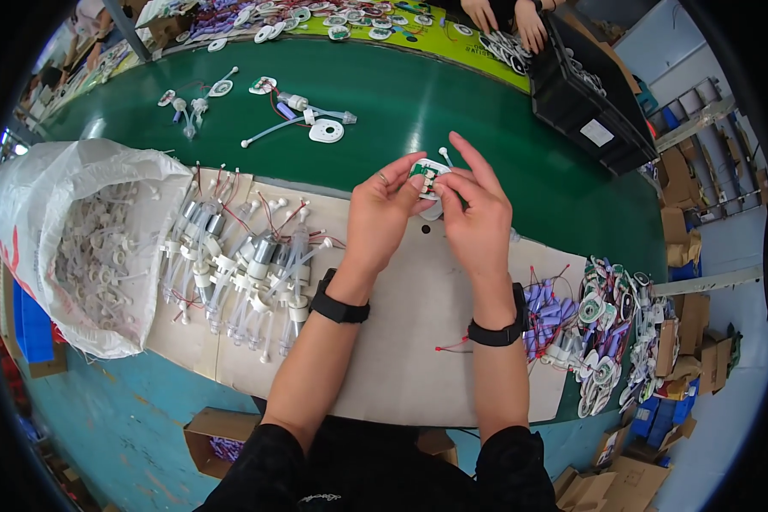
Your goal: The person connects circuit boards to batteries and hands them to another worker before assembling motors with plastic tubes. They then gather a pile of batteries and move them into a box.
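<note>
Both hands meet in front of me at the near edge of the green belt, holding a small green circuit board (423,172) set on a white oval plate. My left hand (379,209) pinches the piece from its left side, thumb over the board. My right hand (476,209) has thumb and fingertips closed on its right edge, with other fingers stretched upward. A thin tube with a white ball end (444,152) pokes up behind the right fingers. Part of another white piece (432,211) shows below the board; the hands hide how it joins.
An open white sack (166,183) of clear plastic parts stands left, beside a row of small motor pumps with tubes (256,256). Purple batteries (548,311) and wired boards (602,320) pile up right. Wired assemblies (303,115) lie on the belt (401,77). Another person's hands (529,26) work by a black crate (584,94).
</note>
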A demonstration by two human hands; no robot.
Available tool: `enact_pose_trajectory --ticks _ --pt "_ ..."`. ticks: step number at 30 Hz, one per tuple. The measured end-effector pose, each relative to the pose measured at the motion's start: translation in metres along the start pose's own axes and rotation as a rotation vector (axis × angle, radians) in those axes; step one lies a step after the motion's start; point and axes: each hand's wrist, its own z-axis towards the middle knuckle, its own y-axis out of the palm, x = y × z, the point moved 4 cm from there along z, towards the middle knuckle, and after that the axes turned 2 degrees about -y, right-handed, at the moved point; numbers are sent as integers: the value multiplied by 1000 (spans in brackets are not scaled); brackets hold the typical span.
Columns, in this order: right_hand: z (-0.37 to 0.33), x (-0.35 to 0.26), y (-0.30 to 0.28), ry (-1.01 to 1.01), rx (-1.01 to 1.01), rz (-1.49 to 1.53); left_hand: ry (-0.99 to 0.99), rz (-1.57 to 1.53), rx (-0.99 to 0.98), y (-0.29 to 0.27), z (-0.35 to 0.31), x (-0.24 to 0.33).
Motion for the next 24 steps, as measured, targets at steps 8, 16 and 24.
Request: enact_pose_trajectory --ticks 8,16,24 --pt "-4 -5 4 -69 63 -132 5 11 71 4 -2 0" --pt "13 20 -62 161 88 89 110 223 57 51 42 40" --pt "2 -58 -167 -37 503 -121 6 482 126 31 174 78"
